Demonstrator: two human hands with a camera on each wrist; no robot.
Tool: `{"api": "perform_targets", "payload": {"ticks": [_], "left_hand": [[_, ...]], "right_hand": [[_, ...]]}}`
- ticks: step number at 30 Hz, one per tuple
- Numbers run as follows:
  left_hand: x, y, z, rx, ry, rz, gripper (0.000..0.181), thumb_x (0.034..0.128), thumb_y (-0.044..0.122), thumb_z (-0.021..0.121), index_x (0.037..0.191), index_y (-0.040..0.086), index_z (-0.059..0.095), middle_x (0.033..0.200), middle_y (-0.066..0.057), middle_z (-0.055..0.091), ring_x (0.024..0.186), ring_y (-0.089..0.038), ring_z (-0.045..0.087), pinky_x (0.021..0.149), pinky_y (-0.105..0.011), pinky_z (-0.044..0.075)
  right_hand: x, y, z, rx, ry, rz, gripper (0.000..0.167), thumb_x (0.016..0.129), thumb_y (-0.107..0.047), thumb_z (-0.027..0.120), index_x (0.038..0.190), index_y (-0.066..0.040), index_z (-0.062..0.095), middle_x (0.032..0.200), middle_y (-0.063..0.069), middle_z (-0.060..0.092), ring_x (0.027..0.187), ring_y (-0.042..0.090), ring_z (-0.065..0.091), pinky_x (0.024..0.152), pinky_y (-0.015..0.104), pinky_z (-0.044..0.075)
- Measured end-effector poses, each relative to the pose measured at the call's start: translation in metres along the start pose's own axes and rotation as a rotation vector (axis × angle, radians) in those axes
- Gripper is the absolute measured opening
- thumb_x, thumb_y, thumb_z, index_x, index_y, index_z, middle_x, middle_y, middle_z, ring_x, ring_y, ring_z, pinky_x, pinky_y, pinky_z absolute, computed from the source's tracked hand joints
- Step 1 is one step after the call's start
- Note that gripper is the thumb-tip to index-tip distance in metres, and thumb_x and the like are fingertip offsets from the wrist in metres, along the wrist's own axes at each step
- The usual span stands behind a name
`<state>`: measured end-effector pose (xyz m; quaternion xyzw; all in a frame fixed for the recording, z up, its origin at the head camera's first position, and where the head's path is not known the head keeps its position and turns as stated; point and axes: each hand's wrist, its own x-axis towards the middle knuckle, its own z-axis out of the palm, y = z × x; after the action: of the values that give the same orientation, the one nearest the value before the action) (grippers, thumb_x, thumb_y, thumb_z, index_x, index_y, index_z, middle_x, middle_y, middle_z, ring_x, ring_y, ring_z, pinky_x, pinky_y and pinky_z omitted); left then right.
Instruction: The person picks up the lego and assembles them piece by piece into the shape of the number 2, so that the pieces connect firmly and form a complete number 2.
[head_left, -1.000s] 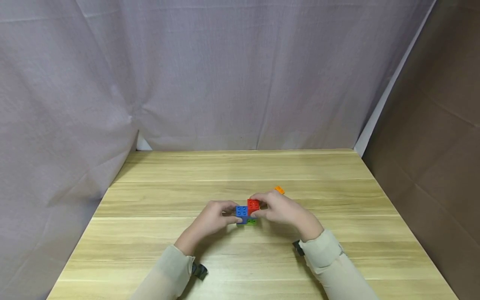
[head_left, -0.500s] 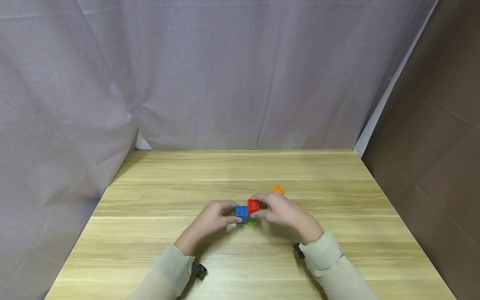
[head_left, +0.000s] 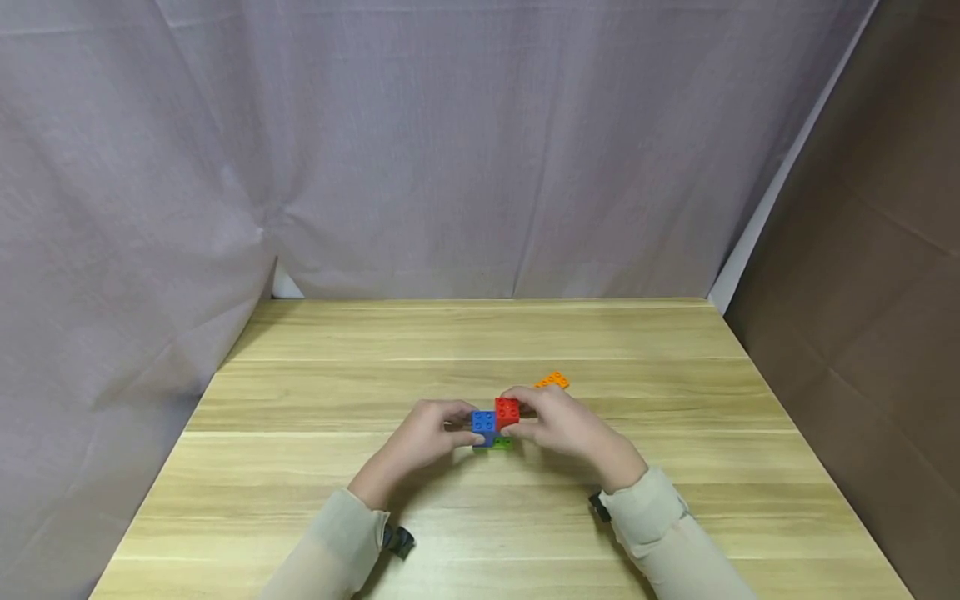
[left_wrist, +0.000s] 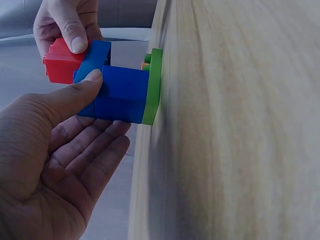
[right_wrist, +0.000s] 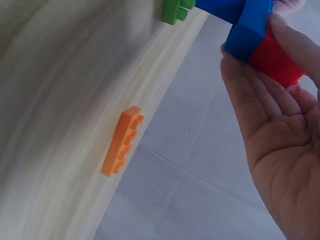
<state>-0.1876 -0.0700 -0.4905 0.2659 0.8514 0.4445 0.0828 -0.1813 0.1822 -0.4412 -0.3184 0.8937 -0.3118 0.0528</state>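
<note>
A green plate brick [left_wrist: 153, 87] lies on the table, with a blue brick [left_wrist: 122, 94] standing on one part of its studs. A second blue brick [right_wrist: 248, 31] sits across the top and overhangs to the right. On that overhanging end is a red brick [head_left: 507, 412]. My left hand [head_left: 423, 436] pinches the blue bricks from the left, thumb in front and fingers behind. From the other side my right hand [head_left: 566, 423] grips the red brick between thumb and fingers. Its fingertips also reach the upper blue brick in the right wrist view.
An orange brick [right_wrist: 121, 142] with a row of studs lies on the wooden table [head_left: 480, 525], beyond the right hand. Grey cloth [head_left: 405, 150] hangs behind the table, and a brown panel [head_left: 862, 333] stands on the right.
More of the orange brick shows past the right hand, which has shifted very slightly. The left hand and the stacked bricks look almost unchanged.
</note>
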Motion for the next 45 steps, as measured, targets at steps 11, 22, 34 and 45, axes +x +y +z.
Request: {"api": "perform_targets", "payload": {"ticks": [11,22,34,45], "left_hand": [[-0.0005,-0.0023,0.0008,-0.008,-0.006,-0.033,0.030,0.0885,0.033,0.079,0.115,0.019,0.073,0.104,0.012,0.072,0.096,-0.005,0.067,0.090,-0.030,0.054],[0.0000,-0.0018,-0.0003,-0.010,-0.001,-0.021,0.029,0.0881,0.031,0.079,0.114,0.018,0.073,0.103,0.011,0.073,0.095,-0.005,0.068,0.090,-0.030,0.055],[0.0002,0.0007,-0.0011,0.003,-0.008,-0.035,0.028,0.0886,0.030,0.079,0.113,0.019,0.073,0.102,0.011,0.073,0.095,-0.005,0.068,0.090,-0.030,0.054],[0.0006,-0.0013,-0.0001,0.020,-0.004,-0.029,0.029,0.0888,0.031,0.079,0.114,0.019,0.073,0.102,0.011,0.073,0.095,-0.005,0.067,0.089,-0.030,0.054]], "right_hand": [[0.0003,0.0045,0.0000,0.007,-0.027,0.006,0.036,0.090,-0.027,0.078,0.122,-0.015,0.065,0.103,-0.010,0.072,0.101,0.012,0.070,0.088,0.033,0.057],[0.0016,0.0050,0.0004,-0.018,-0.027,-0.017,0.037,0.091,-0.025,0.077,0.124,-0.013,0.064,0.105,-0.008,0.072,0.104,0.011,0.069,0.090,0.031,0.056],[-0.0007,0.0047,-0.0009,-0.008,-0.017,-0.004,0.059,0.091,-0.030,0.077,0.143,-0.012,0.056,0.119,0.000,0.072,0.104,0.009,0.067,0.096,0.036,0.054],[-0.0016,0.0037,-0.0035,-0.005,-0.005,-0.025,0.065,0.084,-0.039,0.083,0.140,-0.016,0.059,0.096,-0.009,0.071,0.045,-0.002,0.026,0.071,0.029,0.049]]}}
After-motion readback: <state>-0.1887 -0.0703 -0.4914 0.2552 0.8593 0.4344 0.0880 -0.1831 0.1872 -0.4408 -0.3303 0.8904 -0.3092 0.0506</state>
